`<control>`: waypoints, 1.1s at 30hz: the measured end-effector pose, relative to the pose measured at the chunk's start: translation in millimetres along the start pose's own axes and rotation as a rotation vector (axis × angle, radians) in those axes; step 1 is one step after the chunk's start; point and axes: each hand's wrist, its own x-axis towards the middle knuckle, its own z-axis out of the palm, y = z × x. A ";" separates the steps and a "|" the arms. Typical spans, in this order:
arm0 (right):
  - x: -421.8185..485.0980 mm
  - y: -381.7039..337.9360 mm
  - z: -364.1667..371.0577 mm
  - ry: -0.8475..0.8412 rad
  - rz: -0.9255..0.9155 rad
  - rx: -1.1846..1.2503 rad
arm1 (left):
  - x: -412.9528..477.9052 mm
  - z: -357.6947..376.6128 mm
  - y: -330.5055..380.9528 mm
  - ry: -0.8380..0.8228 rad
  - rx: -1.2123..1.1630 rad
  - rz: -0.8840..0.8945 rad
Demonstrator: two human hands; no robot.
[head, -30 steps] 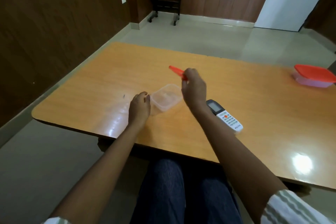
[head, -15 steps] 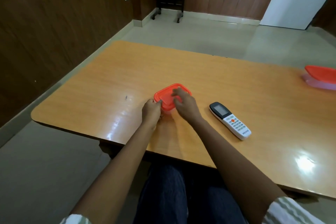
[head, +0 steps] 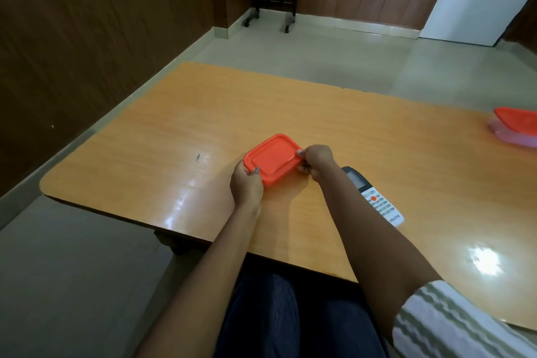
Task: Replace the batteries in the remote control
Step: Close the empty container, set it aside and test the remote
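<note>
A small plastic container with an orange lid (head: pixel 273 158) sits on the wooden table (head: pixel 319 113), lid on top. My left hand (head: pixel 246 183) grips its near left corner, thumb on the lid's edge. My right hand (head: pixel 316 158) pinches its right corner. The white remote control (head: pixel 377 200) lies face up to the right of the container; my right forearm covers part of its dark display end. No batteries are visible.
A second container with an orange lid (head: pixel 515 129) stands at the table's far right edge. The table's near edge runs just above my lap. A dark wheeled stand (head: pixel 271 0) is against the far wall.
The orange lid, held up in my right hand a second ago, now sits on the container. Both hands have shifted to the container's corners.
</note>
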 end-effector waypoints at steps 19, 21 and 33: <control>-76.4 -3.2 -18.3 0.042 -0.426 -0.234 | -45.1 -44.8 23.4 -0.301 0.195 0.441; -80.4 1.3 -18.9 0.098 -0.427 -0.240 | -52.0 -49.4 24.5 -0.324 0.228 0.461; -130.6 -18.0 62.4 0.046 -0.781 -0.758 | -40.9 -80.3 28.9 -0.288 0.407 0.459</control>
